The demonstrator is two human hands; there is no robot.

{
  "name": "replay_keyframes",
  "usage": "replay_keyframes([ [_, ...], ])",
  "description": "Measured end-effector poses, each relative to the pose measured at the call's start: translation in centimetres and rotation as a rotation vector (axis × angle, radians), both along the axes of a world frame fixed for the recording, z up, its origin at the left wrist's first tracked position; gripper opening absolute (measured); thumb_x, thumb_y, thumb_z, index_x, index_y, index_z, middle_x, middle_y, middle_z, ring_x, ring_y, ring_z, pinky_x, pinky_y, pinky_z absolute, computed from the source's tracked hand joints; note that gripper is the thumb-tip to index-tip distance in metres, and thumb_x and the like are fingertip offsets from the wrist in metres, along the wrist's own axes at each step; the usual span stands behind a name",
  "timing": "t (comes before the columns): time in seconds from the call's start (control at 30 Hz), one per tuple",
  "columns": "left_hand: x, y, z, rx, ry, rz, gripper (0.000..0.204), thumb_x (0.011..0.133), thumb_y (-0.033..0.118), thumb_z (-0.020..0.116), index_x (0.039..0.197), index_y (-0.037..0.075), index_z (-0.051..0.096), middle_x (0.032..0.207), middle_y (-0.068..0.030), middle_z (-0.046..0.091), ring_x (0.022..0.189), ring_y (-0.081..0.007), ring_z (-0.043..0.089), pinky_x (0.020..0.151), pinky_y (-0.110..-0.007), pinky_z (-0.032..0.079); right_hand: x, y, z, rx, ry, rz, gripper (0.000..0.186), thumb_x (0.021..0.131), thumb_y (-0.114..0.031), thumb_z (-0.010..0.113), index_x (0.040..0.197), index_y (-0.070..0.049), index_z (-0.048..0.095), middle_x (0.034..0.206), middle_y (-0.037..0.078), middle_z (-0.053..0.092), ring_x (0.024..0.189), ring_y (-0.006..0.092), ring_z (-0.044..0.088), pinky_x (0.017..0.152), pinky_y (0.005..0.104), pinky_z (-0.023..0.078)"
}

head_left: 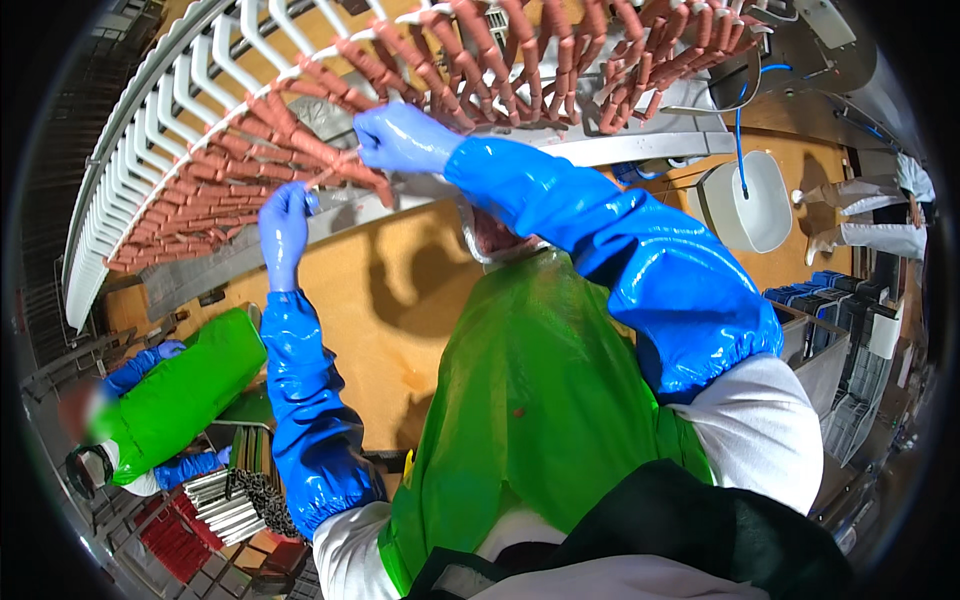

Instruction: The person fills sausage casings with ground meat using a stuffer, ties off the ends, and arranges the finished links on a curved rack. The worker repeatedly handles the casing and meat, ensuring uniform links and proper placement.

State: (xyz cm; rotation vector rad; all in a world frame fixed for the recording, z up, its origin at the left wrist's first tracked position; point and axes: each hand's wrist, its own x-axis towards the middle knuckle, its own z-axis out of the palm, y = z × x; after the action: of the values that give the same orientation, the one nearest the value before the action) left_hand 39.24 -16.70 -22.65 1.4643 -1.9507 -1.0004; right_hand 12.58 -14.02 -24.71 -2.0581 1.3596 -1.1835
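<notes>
Two hands in thin, blue-purple rubber gloves work close together: the left hand [285, 235] has its fingers pinched, and the right hand [410, 140] has its fingers curled in tight. Both seem to grip a thin pink bit of skin [331, 176] stretched between them, though the fingertips are too small to see well. That bit belongs to a string of short, pink-red, tube-shaped sausages [373, 184], which lies right by the fingers. Each sausage looks light, soft and bendy, but a whole string would likely feel heavier and swing. The skin looks wet, so it may slip, and a hard squeeze could split it. The thin twisted spots between sausages look best to pinch, with a gentle hand under the fat parts. Past the fingers, to the left and up to the right, more strings of pink-red sausages [525, 60] hang from white, bent hooks [250, 30]. Nearer the body than the fingers are shiny blue plastic sleeves [680, 265] and a long, green plastic apron [530, 370]. Far right of the fingers sits a white, round-cornered plastic tub [772, 222].
</notes>
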Motion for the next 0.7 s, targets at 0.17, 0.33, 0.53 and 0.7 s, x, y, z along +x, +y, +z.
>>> replay_keyframes([
  [0.17, -2.3, 2.6, -4.7, -0.786, -0.379, 0.118, 0.026, 0.092, 0.015, 0.058, 0.111, -0.002, 0.061, 0.097, -0.0140, 0.066, 0.079, -0.0211, 0.062, 0.073, -0.034, 0.049, -9.6, 8.0, 2.7, -0.214, -0.296, -0.372, 0.015, 0.080, -0.016, 0.072, 0.085, -0.006, 0.063, 0.080, 0.007, 0.058, 0.075, 0.0234, 0.057, 0.071, 0.0357, 0.047],
  [0.33, -22.0, 7.4, 0.2, 0.069, 0.330, -0.549, 0.037, 0.092, 0.019, 0.061, 0.122, -0.003, 0.056, 0.121, -0.0134, 0.061, 0.108, -0.0187, 0.059, 0.095, -0.032, 0.046, -27.3, 7.3, -1.4, -0.205, -0.085, -0.888, 0.030, 0.090, -0.022, 0.062, 0.108, 0.002, 0.054, 0.095, 0.012, 0.057, 0.082, 0.0212, 0.056, 0.077, 0.0342, 0.046],
  [0.53, -39.6, 3.4, -0.4, 0.238, 0.679, -0.378, 0.026, 0.094, 0.019, 0.055, 0.110, -0.001, 0.052, 0.100, -0.0093, 0.057, 0.093, -0.0166, 0.054, 0.081, -0.029, 0.046, -26.0, 11.2, -1.6, 0.213, -0.528, -0.502, 0.029, 0.097, -0.027, 0.056, 0.095, 0.001, 0.056, 0.070, 0.004, 0.051, 0.065, 0.0137, 0.050, 0.061, 0.0311, 0.043],
  [0.7, -40.2, 2.8, -5.5, 0.426, 0.655, -0.322, 0.024, 0.095, 0.024, 0.052, 0.093, 0.001, 0.056, 0.067, -0.0021, 0.054, 0.054, -0.0113, 0.051, 0.047, -0.026, 0.041, -24.6, 11.4, -2.1, 0.357, -0.888, -0.399, 0.028, 0.098, -0.032, 0.050, 0.083, -0.009, 0.050, 0.064, -0.006, 0.041, 0.053, 0.0047, 0.036, 0.049, 0.0215, 0.031],
])
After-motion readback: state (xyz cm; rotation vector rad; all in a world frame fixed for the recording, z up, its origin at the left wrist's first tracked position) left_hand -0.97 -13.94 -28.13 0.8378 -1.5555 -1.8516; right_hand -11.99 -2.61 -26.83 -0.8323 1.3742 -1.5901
